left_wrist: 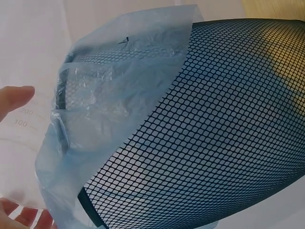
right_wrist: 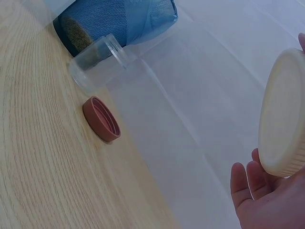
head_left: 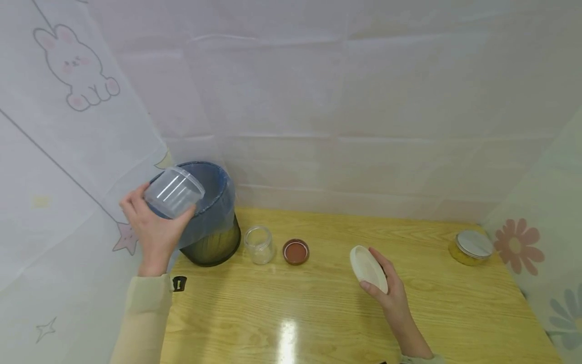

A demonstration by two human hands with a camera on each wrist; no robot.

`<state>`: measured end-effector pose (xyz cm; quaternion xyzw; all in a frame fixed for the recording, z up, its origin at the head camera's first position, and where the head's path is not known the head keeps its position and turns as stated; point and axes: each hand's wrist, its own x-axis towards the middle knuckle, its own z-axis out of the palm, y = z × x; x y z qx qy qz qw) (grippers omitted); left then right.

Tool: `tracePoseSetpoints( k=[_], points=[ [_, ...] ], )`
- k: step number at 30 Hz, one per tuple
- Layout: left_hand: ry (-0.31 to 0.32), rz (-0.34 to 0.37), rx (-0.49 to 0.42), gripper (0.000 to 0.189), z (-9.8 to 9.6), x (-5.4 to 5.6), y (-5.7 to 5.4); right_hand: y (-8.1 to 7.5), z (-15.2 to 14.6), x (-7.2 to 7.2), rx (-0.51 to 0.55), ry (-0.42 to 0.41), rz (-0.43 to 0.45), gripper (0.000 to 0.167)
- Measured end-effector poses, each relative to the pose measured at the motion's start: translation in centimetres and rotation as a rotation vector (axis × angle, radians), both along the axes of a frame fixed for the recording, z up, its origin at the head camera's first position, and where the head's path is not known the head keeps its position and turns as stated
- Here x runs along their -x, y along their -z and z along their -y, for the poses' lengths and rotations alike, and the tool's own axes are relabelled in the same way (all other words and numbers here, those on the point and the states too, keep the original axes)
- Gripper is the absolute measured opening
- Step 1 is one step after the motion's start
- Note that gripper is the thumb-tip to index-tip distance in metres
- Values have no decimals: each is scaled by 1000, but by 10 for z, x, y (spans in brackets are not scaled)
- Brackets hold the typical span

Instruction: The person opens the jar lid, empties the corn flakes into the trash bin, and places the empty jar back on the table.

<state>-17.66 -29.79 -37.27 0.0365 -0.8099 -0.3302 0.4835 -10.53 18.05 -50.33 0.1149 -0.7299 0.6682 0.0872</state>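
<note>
My left hand (head_left: 156, 227) grips a clear plastic measuring cup (head_left: 175, 191), tilted over the mouth of a mesh trash can (head_left: 213, 240) lined with a blue bag (left_wrist: 109, 90). In the left wrist view, marks of 100 and 200 show on the cup (left_wrist: 21, 143). Its tilted opening faces right, toward the bin's inside. On the right, my right hand (head_left: 394, 298) holds a cream-white screw lid (head_left: 369, 269) by its edge, raised above the table. The right wrist view shows the lid's (right_wrist: 286, 112) flat top and ribbed rim.
Beside the bin stands an open clear jar (head_left: 259, 245). Just right of it lies a brown-red lid (head_left: 296, 252), inside facing up. A short container with yellow contents and a silvery lid (head_left: 473, 245) sits at the far right. Pale sheets (head_left: 364, 101) hang behind the wooden table (head_left: 254, 318).
</note>
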Motion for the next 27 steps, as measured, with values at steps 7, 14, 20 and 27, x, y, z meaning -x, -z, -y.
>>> tracePoseSetpoints(
  k=[7, 14, 20, 27],
  points=[
    [4, -62, 23, 99, -4, 1, 2, 0, 0, -1, 1, 8, 14, 69],
    [16, -126, -4, 104, -13, 0, 2, 1, 0, -2, 6, 5, 20, 69],
    [84, -125, 32, 101, -22, -1, 5, 1, 0, -2, 10, 9, 19, 69],
    [169, -60, -15, 98, -43, -4, 9, 1, -2, -1, 13, 3, 22, 69]
  ],
)
